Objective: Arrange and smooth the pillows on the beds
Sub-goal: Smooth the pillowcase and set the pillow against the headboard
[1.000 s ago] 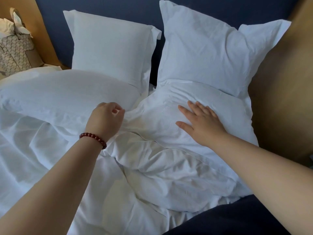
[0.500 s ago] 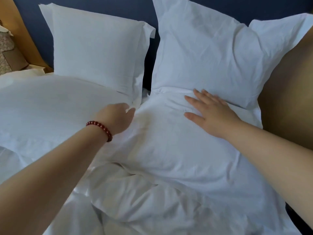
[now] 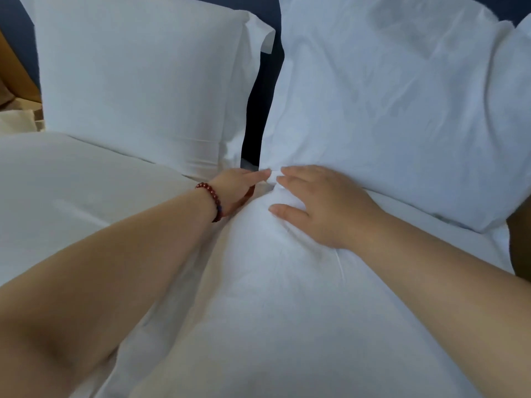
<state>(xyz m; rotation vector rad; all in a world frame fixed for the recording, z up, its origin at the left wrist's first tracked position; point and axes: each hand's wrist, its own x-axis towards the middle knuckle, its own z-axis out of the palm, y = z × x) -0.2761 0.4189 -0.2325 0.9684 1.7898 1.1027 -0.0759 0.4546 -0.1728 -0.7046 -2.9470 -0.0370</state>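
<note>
Two white pillows stand upright against the headboard, one on the left (image 3: 138,81) and one on the right (image 3: 388,96). In front of each lies a flat white pillow, the left one (image 3: 86,182) and the right one (image 3: 273,297). My right hand (image 3: 321,205) presses flat on the far end of the right flat pillow, fingers straight and thumb spread. My left hand (image 3: 238,185), with a red bead bracelet at the wrist, reaches along that pillow's left side. Its straight fingertips touch the pillow's far left corner, close to my right fingertips.
A dark blue headboard (image 3: 255,110) shows in the gap between the upright pillows. A wooden panel (image 3: 17,76) borders the bed at the far left, and a dark wooden surface (image 3: 520,239) stands at the right edge.
I have leaned in closer to the headboard. My left hand uncurled and slid forward to the flat pillow's far left corner. My right hand moved left along the pillow's far end to meet it.
</note>
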